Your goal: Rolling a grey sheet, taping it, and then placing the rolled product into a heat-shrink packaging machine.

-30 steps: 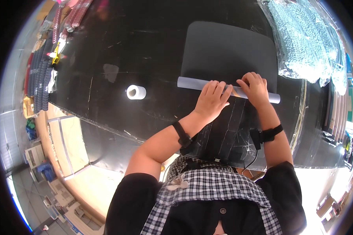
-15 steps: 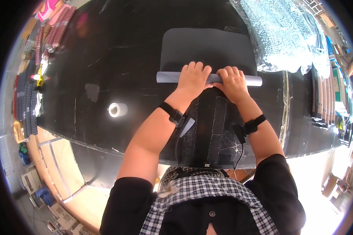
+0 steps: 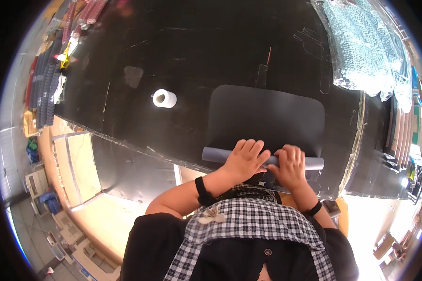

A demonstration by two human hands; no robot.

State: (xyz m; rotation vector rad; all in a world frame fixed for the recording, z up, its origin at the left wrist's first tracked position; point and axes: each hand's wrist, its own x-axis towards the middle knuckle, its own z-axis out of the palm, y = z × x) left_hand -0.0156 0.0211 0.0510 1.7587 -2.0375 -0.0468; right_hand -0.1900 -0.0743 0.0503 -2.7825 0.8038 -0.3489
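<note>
A dark grey mat (image 3: 267, 114) with rounded far corners lies flat on the black table. Its near part is curled into a bluish-grey roll (image 3: 215, 154) close to the table's front edge. My left hand (image 3: 243, 161) is closed over the left-centre of this roll, fingers on top. Just to its right, my right hand (image 3: 289, 166) grips the roll too, its fingers bent. The thumbs sit near each other on the near side. Both ends of the roll stick out past my hands. The underside of the roll is hidden.
A white roll of tape or film (image 3: 165, 99) rests on the black tabletop (image 3: 192, 56) to the left. Clear bags of light blue textured rolls (image 3: 365, 51) fill the far right. Stacked dark rolls (image 3: 47, 89) line the left edge, and maroon wrapped rolls (image 3: 91, 11) lie far left.
Both hands have drawn the mat and its roll toward me, to the table's front edge. My elbows have bent. The head view has also shifted.
</note>
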